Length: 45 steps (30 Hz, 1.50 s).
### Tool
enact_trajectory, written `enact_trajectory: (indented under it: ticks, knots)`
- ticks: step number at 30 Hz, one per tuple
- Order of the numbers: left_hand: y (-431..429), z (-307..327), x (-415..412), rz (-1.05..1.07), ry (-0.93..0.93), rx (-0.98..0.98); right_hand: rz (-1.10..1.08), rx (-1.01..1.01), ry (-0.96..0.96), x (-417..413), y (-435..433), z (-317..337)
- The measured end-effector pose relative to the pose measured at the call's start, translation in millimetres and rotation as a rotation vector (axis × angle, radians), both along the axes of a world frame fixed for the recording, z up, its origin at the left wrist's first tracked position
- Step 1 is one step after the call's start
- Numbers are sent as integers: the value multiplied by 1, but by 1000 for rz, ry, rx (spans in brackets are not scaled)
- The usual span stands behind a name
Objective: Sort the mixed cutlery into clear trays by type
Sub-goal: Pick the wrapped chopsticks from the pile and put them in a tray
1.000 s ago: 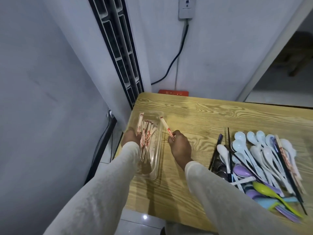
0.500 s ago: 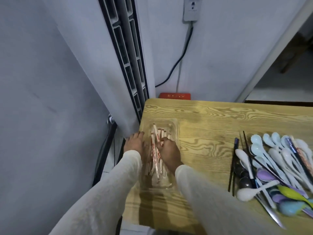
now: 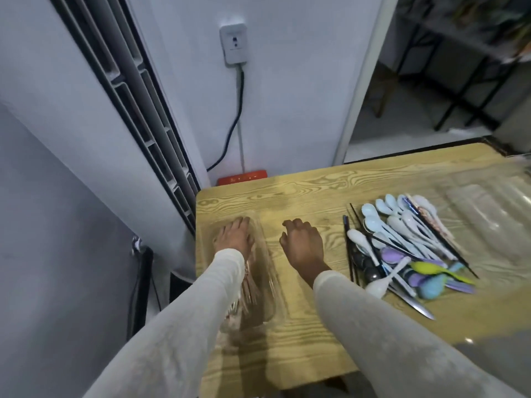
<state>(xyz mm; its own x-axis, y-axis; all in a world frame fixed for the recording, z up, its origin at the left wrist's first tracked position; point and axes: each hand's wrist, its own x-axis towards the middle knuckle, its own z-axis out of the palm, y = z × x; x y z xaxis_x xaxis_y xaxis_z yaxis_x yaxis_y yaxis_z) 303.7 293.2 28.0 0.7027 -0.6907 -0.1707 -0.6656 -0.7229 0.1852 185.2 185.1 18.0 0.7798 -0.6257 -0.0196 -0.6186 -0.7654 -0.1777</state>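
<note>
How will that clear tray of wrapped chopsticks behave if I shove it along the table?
The clear tray looks like thin see-through plastic, so probably light and flexible; its walls may buckle under a push. It holds wrapped chopsticks, so it would likely slide easily on the smooth wooden table. The left hand lying flat at its far end should steady it.

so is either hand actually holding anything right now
Nothing is held. The left hand lies flat on the wrapped sticks in the clear tray; the right hand is over the table, fingers loosely curled and empty.
</note>
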Motion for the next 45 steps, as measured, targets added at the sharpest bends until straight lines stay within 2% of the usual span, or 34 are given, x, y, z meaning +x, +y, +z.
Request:
enact_trajectory:
  ticks: [9, 13, 24, 32, 39, 45]
  knots:
    - [-71, 12, -55, -102, -44, 17, -32, -108, -28, -66, -77, 3]
    - [-110, 4, -93, -91, -69, 58, -50, -84, -45, -105, -116, -2]
    - [-226, -17, -228, -84, -9, 100, -105, -6, 71, -239, -238, -28]
    - [-271, -36, -243, -90, 19, 127, -303, 84, 111, -269, -287, -53]
    - [-330, -44, -238, -183, 14, 74, -365, 103, 140, -277, -333, -63]
    - [-357, -54, -234, -195, 0, 102, -370, 131, 165, -270, -354, -83]
